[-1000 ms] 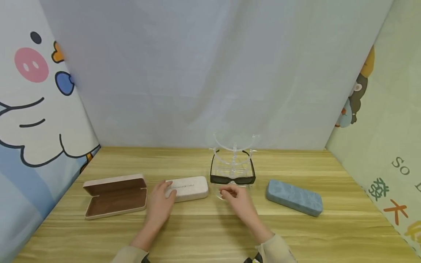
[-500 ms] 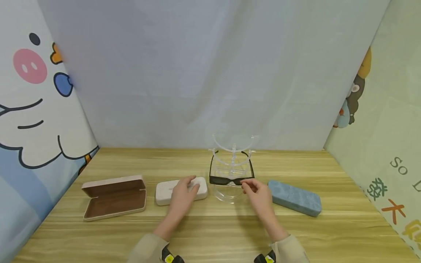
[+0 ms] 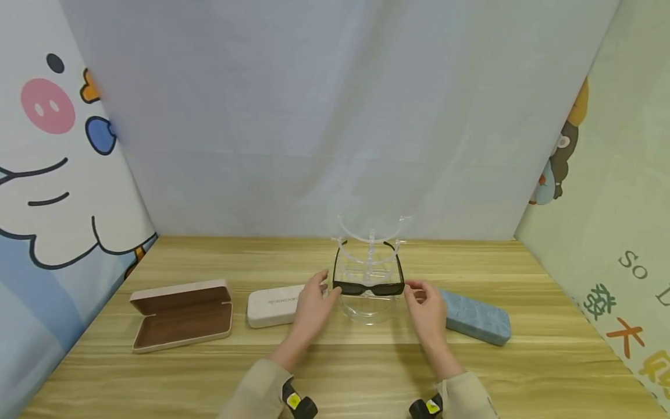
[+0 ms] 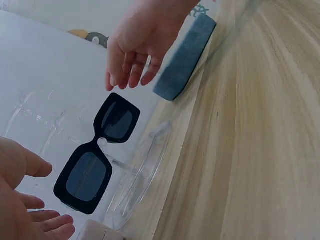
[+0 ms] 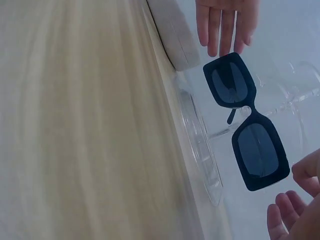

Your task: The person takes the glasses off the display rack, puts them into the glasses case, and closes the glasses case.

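Black sunglasses (image 3: 387,289) sit on the lowest tier of a clear plastic display stand (image 3: 372,256), lenses toward me, temples spread backward. My left hand (image 3: 313,305) is at their left end, thumb and fingers apart around the corner of the frame. At the right end is my right hand (image 3: 428,311), fingertips close to the other corner. In the left wrist view a gap shows between the left thumb and the sunglasses (image 4: 90,177). The right wrist view shows the right hand (image 5: 305,215) loosely bent beside the lower lens, holding nothing.
A white glasses case (image 3: 272,306), closed, lies partly behind my left hand. Farther left stands an open case (image 3: 183,340) with a brown lining. A closed blue case (image 3: 477,317) lies right of my right hand. Grey cloth (image 3: 262,116) hangs behind the wooden table (image 3: 361,372).
My left hand has moved right, from over the white case to the sunglasses' left end. My right hand has moved right, from in front of the stand to their right end. The sunglasses stay put.
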`<state>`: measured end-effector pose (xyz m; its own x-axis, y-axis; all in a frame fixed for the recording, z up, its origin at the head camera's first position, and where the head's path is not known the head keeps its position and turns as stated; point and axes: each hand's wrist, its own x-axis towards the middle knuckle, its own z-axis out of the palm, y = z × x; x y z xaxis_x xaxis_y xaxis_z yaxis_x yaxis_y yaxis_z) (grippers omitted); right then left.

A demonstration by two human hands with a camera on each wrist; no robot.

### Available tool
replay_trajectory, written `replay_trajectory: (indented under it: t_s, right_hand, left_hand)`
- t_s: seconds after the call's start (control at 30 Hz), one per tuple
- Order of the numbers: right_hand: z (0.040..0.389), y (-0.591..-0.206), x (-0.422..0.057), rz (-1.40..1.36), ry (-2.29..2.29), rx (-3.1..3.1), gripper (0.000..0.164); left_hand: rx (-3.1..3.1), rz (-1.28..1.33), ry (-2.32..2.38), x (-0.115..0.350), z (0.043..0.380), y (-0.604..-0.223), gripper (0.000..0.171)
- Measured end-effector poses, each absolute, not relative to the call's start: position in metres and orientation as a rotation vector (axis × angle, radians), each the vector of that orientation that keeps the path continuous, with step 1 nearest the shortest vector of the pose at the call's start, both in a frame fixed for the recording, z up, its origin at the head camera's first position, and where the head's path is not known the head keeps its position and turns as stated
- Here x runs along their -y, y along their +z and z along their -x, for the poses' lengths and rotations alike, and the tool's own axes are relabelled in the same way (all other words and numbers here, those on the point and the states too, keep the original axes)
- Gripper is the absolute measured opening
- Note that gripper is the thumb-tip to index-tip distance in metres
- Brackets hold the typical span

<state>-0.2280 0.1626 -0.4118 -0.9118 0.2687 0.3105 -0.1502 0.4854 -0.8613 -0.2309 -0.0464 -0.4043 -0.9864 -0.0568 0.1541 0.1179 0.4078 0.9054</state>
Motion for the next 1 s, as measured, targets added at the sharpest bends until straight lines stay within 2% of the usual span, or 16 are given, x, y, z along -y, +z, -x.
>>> replay_trajectory:
  t_s: [0.23,0.37,0.8,1.0]
  right_hand:
    - [0.234,-0.416,-0.162,0.000,1.547,2.367,0.045]
    - [0.237,-0.418,-0.159,-0.030,1.583,2.408,0.055]
    - [0.243,-0.420,-0.159,0.022,1.611,2.471,0.061]
    - [0.245,-0.418,-0.160,0.031,1.661,2.468,0.060]
  left_hand:
    - [2.486,0.048,-1.673,0.038,0.236,-0.405,0.062]
    - [2.498,0.010,-1.668,0.035,0.235,-0.403,0.064]
    - [2.518,-0.005,-1.701,0.030,0.243,-0.403,0.063]
    - [2.501,-0.009,-1.686,0.029,0.245,-0.404,0.057]
